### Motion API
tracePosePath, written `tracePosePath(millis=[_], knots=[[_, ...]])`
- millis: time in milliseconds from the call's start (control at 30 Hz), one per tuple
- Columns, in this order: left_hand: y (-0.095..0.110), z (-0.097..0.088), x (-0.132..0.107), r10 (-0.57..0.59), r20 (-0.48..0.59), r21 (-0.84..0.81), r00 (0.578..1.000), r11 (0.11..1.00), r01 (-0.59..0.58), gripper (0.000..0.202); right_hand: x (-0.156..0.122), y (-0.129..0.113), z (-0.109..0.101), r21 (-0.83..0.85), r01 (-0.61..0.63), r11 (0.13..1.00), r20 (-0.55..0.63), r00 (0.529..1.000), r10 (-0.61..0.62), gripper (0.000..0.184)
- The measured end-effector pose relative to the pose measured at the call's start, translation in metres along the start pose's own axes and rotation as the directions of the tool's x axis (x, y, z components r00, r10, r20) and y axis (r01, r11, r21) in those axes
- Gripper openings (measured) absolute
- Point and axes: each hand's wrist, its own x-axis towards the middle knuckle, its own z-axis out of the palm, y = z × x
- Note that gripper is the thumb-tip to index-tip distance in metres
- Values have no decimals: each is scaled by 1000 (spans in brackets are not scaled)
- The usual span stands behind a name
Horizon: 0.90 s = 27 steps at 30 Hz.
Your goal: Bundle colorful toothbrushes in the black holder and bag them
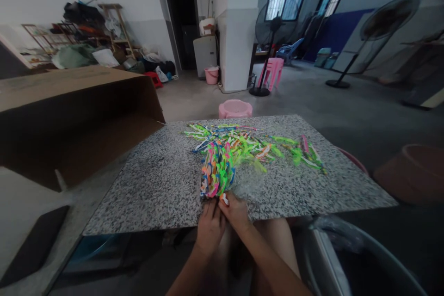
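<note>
Neon multicoloured plastic strips (217, 171): heaped at near edge of speckled grey granite bench (152, 189) | left hand (210, 229): fingers narrow against heap, grip unclear | right hand (236, 212): fingers narrow, pinching small white-orange plastic strip (225, 199) | close pinch suits fine pieces

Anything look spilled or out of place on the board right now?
Only the loose neon plastic strips stand out: they lie scattered untidily across the speckled slab, fanning out from the tighter bundle at the left hand and right hand.
</note>
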Motion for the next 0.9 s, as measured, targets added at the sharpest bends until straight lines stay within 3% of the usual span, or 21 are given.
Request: tracePosePath(millis=[267,500,667,800,900], knots=[[-2,2,-1,-47,57,-67,997,996,50,31,-1,2,1,-28,-18,999,4,1000,18,16],[0,-1,1,-54,72,-89,996,994,61,30,13,-4,-16,-78,-72,994,112,990,80,13],[0,-2,4,-47,64,-84,997,995,52,29,10,-7,-22,-52,-38,998,89,995,43,15],[-1,-7,5,-74,67,-164,995,983,84,31,0,-8,-43,-59,12,998,33,999,-10,20],[4,-21,1,-172,59,-348,983,920,181,31,-12,-7,-67,-117,77,990,84,994,-67,18]])
